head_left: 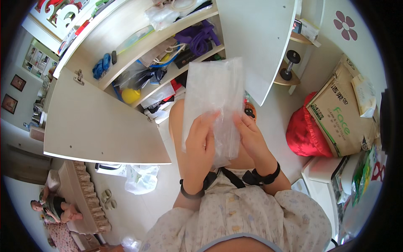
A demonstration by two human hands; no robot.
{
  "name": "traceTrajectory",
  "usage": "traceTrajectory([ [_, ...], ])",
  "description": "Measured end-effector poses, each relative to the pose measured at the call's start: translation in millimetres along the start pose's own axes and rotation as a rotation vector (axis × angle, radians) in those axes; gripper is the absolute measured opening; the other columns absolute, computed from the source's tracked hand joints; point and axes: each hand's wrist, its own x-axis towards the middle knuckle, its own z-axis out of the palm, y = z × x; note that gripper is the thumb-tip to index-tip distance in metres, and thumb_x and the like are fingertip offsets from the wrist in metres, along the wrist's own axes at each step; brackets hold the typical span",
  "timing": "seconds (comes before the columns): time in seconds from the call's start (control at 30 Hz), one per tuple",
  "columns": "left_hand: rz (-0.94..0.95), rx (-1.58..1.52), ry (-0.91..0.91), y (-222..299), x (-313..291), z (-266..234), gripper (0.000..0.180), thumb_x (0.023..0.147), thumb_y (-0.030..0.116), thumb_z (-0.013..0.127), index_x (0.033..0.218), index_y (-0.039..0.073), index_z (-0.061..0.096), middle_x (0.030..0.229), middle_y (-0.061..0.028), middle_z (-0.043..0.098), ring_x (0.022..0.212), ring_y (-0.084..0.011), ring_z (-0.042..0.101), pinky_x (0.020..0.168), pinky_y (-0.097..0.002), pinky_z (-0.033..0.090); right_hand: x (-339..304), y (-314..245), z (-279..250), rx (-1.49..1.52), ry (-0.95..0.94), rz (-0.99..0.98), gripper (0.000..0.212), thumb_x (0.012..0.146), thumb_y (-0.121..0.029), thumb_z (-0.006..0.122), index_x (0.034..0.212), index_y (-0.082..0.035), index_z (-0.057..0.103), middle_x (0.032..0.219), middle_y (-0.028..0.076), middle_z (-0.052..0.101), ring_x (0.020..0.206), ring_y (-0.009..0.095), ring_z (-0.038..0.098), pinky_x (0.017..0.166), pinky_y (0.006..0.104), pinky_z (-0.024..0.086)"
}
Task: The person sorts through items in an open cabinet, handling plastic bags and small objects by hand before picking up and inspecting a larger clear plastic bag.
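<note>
Before open cupboard (105, 126), both hands raised, gripping clear plastic bag (214, 92)

Bright daylight everywhere, pale floor (277, 113). Big white cupboard (138, 50) is the anchor: both doors (100, 126) swung open, shelves stuffed with bags and bits. Right of it, a small corner shelf with a dumbbell (289, 65). Further right, a red bag (304, 132) against a cardboard box (342, 113). Lower left of it, a sofa (79, 197).
</note>
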Motion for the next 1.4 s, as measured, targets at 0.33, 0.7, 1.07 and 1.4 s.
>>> traceTrajectory([
  [0.33,-0.104,0.045,0.026,-15,-4,0,0.022,0.088,0.001,0.060,0.109,-0.001,0.061,0.104,-0.0112,0.063,0.091,-0.0208,0.063,0.077,-0.0269,0.050,10,15,-2,-0.315,-0.140,-0.160,0.036,0.098,-0.016,0.052,0.130,0.000,0.048,0.123,0.004,0.056,0.109,0.009,0.051,0.090,0.0243,0.043],
  [0.7,-0.307,-0.243,0.413,-56,-4,-116,0.022,0.090,0.002,0.060,0.112,0.000,0.059,0.103,-0.0048,0.062,0.087,-0.0076,0.056,0.074,-0.0192,0.045,6,-35,-60,-0.240,0.175,-0.161,0.031,0.094,-0.010,0.056,0.123,0.000,0.054,0.109,0.004,0.064,0.092,0.009,0.062,0.080,0.0239,0.050],
  [1.07,-0.557,-0.305,0.019,-138,-16,-136,0.056,0.086,0.000,0.062,0.136,0.001,0.038,0.097,-0.0062,0.062,0.085,-0.0119,0.060,0.077,-0.0215,0.049,12,-14,-107,-0.564,0.105,0.055,0.036,0.091,-0.015,0.063,0.122,0.001,0.055,0.103,0.003,0.064,0.086,0.008,0.061,0.075,0.0232,0.049],
  [1.4,-0.695,-0.274,-0.032,-170,-28,-144,0.062,0.089,0.006,0.062,0.142,-0.001,0.030,0.105,-0.0083,0.062,0.093,-0.0147,0.060,0.083,-0.0261,0.048,14,3,-124,-0.675,0.151,0.106,0.039,0.089,-0.016,0.065,0.122,-0.002,0.051,0.093,0.003,0.064,0.076,0.007,0.058,0.067,0.0217,0.046],
])
